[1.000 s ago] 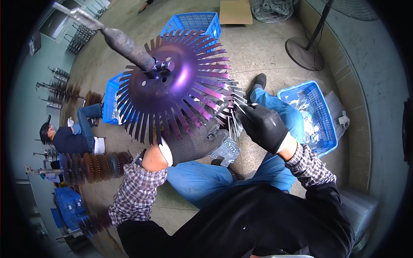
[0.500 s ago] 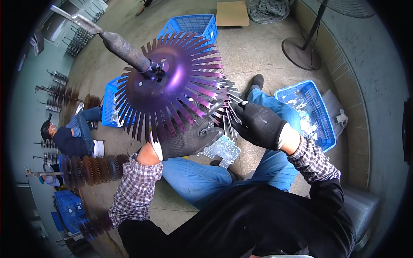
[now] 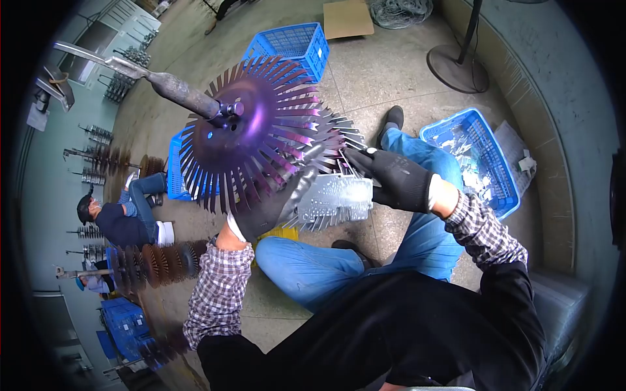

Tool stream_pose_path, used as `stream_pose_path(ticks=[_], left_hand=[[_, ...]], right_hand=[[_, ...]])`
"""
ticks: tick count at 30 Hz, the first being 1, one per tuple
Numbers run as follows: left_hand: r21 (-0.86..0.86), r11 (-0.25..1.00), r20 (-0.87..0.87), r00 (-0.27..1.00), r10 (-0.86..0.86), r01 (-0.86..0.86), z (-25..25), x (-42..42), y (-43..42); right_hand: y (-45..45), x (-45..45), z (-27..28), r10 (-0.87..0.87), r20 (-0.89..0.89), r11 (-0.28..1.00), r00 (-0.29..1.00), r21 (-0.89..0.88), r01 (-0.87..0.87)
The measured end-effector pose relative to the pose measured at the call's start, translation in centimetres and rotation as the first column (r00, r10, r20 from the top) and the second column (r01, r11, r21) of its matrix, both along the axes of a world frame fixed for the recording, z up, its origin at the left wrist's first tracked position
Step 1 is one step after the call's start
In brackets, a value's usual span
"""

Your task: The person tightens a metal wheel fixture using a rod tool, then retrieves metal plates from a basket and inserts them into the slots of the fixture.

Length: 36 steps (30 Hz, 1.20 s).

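A purple metal disc [image 3: 244, 140] with many slit blades around its rim is mounted on a grey metal rod [image 3: 186, 94]. More bladed discs in bare silver metal show behind it. My left hand [image 3: 274, 205], in a black glove, is at the disc's lower edge, its fingers partly behind the blades and wrapped by a shiny sheet. A clear, bubbled plastic-like piece [image 3: 336, 197] lies between my hands, close to the left fingers. My right hand [image 3: 394, 179], also gloved, pinches at the tips of the silver blades; what it grips is too small to make out.
A blue crate [image 3: 473, 159] of shiny pieces stands right of my leg. Another blue crate [image 3: 290, 49] is beyond the disc, near cardboard [image 3: 347, 18]. A fan stand [image 3: 458, 68] is by the wall. A person [image 3: 124, 215] sits at left near racks of discs [image 3: 156, 264].
The clear piece has risen from below my left hand to between both hands. The disc appears shifted slightly left, and the left hand's fingers have turned upward.
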<state>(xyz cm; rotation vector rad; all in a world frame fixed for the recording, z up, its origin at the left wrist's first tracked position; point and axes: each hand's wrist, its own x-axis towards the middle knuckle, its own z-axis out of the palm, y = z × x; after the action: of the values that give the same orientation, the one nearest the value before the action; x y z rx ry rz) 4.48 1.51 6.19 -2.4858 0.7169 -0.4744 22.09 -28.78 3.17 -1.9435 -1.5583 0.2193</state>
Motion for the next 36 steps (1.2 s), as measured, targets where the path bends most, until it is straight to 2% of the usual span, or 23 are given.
stream_pose_path(ticks=[2, 4, 5, 7, 9, 10, 12, 14, 15, 19, 20, 21, 22, 23, 24, 25, 29, 30, 34, 36], left_hand=[[-0.081, 0.988, -0.052, 0.991, 0.126, -0.13, 0.4, 0.1, -0.4], [-0.155, 0.95, -0.119, 0.96, 0.255, -0.272, 0.7, -0.3, -1.1], [-0.187, 0.922, -0.157, 0.937, 0.313, -0.34, 0.9, -0.5, -1.6], [-0.241, 0.853, -0.246, 0.88, 0.407, -0.462, 1.3, -0.7, -2.9], [-0.279, 0.776, -0.334, 0.815, 0.474, -0.566, 1.9, -0.2, -4.3], [-0.274, 0.785, -0.335, 0.82, 0.464, -0.556, 2.5, 0.2, -5.2], [-0.588, 0.578, -0.48, 0.819, 0.315, -0.567, 4.7, 1.0, -7.6], [-0.781, 0.253, -0.558, 0.82, 0.128, -0.571, 6.0, 1.2, -8.9], [-0.778, 0.259, -0.561, 0.818, 0.125, -0.573, 6.0, 1.2, -8.9], [-0.691, 0.581, -0.389, 0.899, 0.203, -0.431, 5.3, 1.8, -8.4], [-0.687, 0.586, -0.394, 0.898, 0.194, -0.428, 5.3, 1.9, -8.4], [-0.759, 0.471, -0.419, 0.891, 0.173, -0.449, 5.3, 1.6, -8.4], [-0.814, 0.345, -0.445, 0.883, 0.149, -0.468, 5.3, 1.2, -8.5], [-0.849, 0.214, -0.468, 0.875, 0.122, -0.483, 5.3, 0.9, -8.5], [-0.865, 0.08, -0.489, 0.867, 0.093, -0.496, 5.4, 0.9, -8.5], [-0.86, 0.084, -0.498, 0.863, 0.084, -0.504, 5.4, 1.1, -8.5], [-0.764, 0.515, -0.322, 0.922, 0.215, -0.387, 5.6, 2.2, -8.5], [-0.761, 0.518, -0.328, 0.92, 0.213, -0.391, 5.4, 2.4, -8.6], [-0.693, 0.622, -0.254, 0.93, 0.265, -0.366, 4.9, 2.5, -9.3], [-0.69, 0.622, -0.257, 0.928, 0.268, -0.371, 4.7, 2.4, -9.1]], right_hand=[[-1.7, -0.1, 0.9, -0.002, -0.058, 1.0, 0.998, -0.004, 0.002], [-3.5, -0.8, 2.8, -0.186, -0.105, 0.972, 0.977, 0.125, 0.198], [-3.6, -1.4, 4.0, -0.182, -0.109, 0.972, 0.977, 0.128, 0.195], [-3.4, -3.2, 7.3, -0.25, 0.093, 0.952, 0.964, 0.205, 0.227], [-2.5, -4.5, 9.3, -0.338, 0.288, 0.923, 0.896, 0.286, 0.257], [-1.8, -4.9, 9.5, -0.352, 0.283, 0.918, 0.892, 0.288, 0.271], [0.0, -5.6, 9.9, -0.333, 0.335, 0.939, 0.882, 0.202, 0.278], [1.0, -6.1, 9.9, -0.3, 0.381, 0.954, 0.874, 0.114, 0.277], [1.0, -6.0, 9.8, -0.305, 0.377, 0.952, 0.874, 0.116, 0.282], [0.1, -4.1, 8.9, -0.372, 0.57, 0.927, 0.733, 0.186, 0.325], [-0.5, -3.1, 8.5, -0.414, 0.466, 0.909, 0.782, 0.259, 0.326], [-1.3, -1.9, 8.0, -0.441, 0.355, 0.884, 0.824, 0.33, 0.331], [-2.0, -0.8, 6.8, -0.448, 0.349, 0.881, 0.823, 0.327, 0.341], [-2.6, 0.0, 5.0, -0.431, -0.008, 0.841, 0.902, 0.36, 0.405], [-2.9, 0.5, 3.4, -0.35, -0.363, 0.798, 0.863, 0.368, 0.478], [-2.9, 0.5, 2.5, -0.359, -0.372, 0.793, 0.856, 0.362, 0.49], [-2.4, -0.4, -0.1, -0.371, -0.74, 0.818, 0.561, 0.025, 0.575], [-2.0, -0.7, -0.8, -0.372, -0.744, 0.816, 0.555, 0.023, 0.578], [-0.2, -1.6, -3.1, -0.293, -0.646, 0.81, 0.705, 0.224, 0.542], [0.1, -1.6, -3.4, -0.296, -0.644, 0.813, 0.705, 0.218, 0.54]])
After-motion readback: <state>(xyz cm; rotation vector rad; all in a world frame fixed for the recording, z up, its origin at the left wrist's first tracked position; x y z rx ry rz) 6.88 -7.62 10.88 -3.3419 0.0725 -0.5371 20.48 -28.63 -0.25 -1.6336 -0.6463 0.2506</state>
